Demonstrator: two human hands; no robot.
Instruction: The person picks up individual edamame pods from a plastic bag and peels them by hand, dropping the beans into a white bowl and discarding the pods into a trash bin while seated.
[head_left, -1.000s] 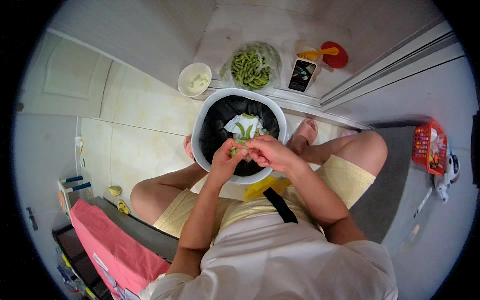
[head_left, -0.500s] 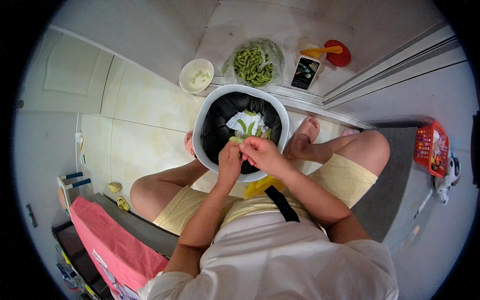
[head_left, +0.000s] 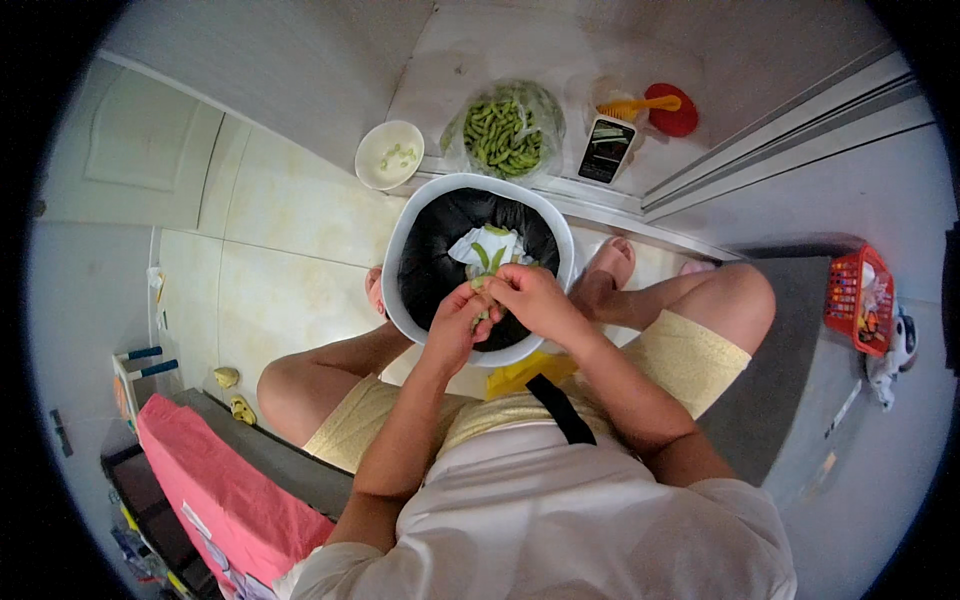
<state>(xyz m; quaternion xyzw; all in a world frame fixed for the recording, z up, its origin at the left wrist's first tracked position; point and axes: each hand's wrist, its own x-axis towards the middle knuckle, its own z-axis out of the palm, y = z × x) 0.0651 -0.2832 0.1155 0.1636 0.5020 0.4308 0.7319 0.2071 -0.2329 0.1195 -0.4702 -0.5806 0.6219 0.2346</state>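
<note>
Over a white bin [head_left: 391, 262] lined with a black bag, my two hands meet at a green edamame pod [head_left: 480, 283]. My left hand [head_left: 457, 322] is closed, pinching the pod at its fingertips, with something pale green showing among its curled fingers. From the other side, my right hand [head_left: 537, 302] pinches the same pod between thumb and fingers. Inside the bin lie crumpled white tissue [head_left: 468, 248] and several green pods or shells [head_left: 497, 258], partly hidden by my hands.
Beyond the bin stand a white bowl [head_left: 371, 165] with some shelled beans, a clear bag of edamame pods [head_left: 503, 135], a phone [head_left: 607, 150], a yellow brush [head_left: 640, 105] and a red round object [head_left: 676, 118]. A red basket [head_left: 846, 300] is at right, pink cloth [head_left: 220, 480] at left.
My left hand has turned, so its curled fingers and the green inside them show more. Less of the pod shows between my fingertips.
</note>
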